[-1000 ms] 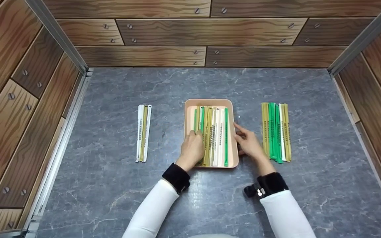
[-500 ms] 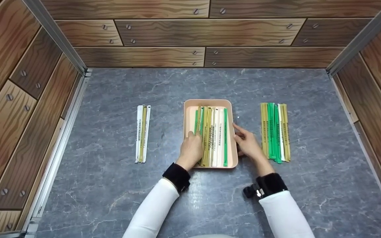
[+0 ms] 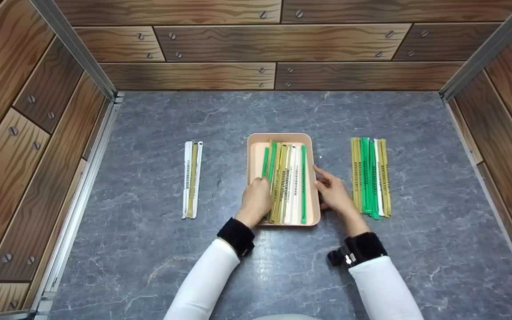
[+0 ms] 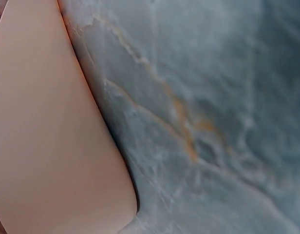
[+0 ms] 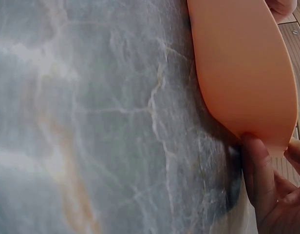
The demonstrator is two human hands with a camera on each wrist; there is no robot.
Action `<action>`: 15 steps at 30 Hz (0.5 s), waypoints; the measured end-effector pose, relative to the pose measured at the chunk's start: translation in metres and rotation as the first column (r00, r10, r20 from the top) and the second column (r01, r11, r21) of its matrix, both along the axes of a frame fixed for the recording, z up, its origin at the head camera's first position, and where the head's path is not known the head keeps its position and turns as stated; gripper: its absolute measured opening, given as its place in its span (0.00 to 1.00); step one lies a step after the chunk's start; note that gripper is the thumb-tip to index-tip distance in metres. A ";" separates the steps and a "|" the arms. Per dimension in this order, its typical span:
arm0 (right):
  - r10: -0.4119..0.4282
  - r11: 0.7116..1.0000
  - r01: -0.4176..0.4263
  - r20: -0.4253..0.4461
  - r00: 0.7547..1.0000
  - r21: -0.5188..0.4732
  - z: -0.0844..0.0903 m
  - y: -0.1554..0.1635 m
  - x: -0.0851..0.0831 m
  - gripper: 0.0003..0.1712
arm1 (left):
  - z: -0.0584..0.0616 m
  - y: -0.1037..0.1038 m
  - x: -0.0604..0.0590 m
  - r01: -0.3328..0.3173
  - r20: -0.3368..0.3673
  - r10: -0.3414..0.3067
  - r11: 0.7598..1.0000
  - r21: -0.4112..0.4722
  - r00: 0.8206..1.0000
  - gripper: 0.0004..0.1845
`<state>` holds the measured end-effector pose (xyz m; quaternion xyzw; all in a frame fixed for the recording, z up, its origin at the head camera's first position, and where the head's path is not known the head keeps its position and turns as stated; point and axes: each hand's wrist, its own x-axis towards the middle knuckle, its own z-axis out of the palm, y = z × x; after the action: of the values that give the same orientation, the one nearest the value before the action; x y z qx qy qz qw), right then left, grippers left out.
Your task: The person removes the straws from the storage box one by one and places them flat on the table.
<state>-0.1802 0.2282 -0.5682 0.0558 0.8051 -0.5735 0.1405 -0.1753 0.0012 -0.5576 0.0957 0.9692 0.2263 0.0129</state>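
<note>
Sticks [image 3: 285,182] in green, olive and white lie lengthwise in a peach tray [image 3: 254,151] at the middle of the tabletop [image 3: 256,115]. From the 6 o'clock side the left hand [image 3: 256,199] reaches into the tray's left half, its fingers curled over the green and olive sticks there; whether it pinches one cannot be told. The right hand [image 3: 336,193] rests against the tray's right wall at 3 o'clock, fingers fairly straight, thumb touching the outer wall in the right wrist view. Out at 3 o'clock, just beyond that hand, lies a row of olive, green and white sticks [image 3: 370,177]. At 9 o'clock, well apart, lies a small group of white and olive sticks [image 3: 192,179].
</note>
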 end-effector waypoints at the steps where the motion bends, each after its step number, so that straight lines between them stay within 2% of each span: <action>1: 0.001 1.000 -0.001 0.009 1.000 -0.007 0.000 0.000 0.000 0.30 | 0.000 0.000 0.000 0.001 -0.001 -0.001 1.000 -0.001 1.000 0.07; 4: -0.002 1.000 0.003 0.029 1.000 -0.019 0.001 0.000 0.000 0.30 | -0.001 0.001 0.000 0.002 0.003 -0.002 1.000 -0.009 1.000 0.09; 11: -0.012 1.000 0.012 0.031 0.999 0.002 0.001 0.000 -0.001 0.30 | -0.003 0.004 -0.002 0.023 0.055 -0.020 0.998 -0.050 0.998 0.21; 15: -0.006 1.000 0.006 0.024 1.000 0.006 0.000 0.000 0.000 0.30 | -0.002 0.002 -0.001 0.006 0.061 -0.006 1.000 0.001 0.998 0.21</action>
<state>-0.1805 0.2279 -0.5679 0.0655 0.8048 -0.5709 0.1483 -0.1766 0.0035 -0.5592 0.0918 0.9680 0.2294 0.0430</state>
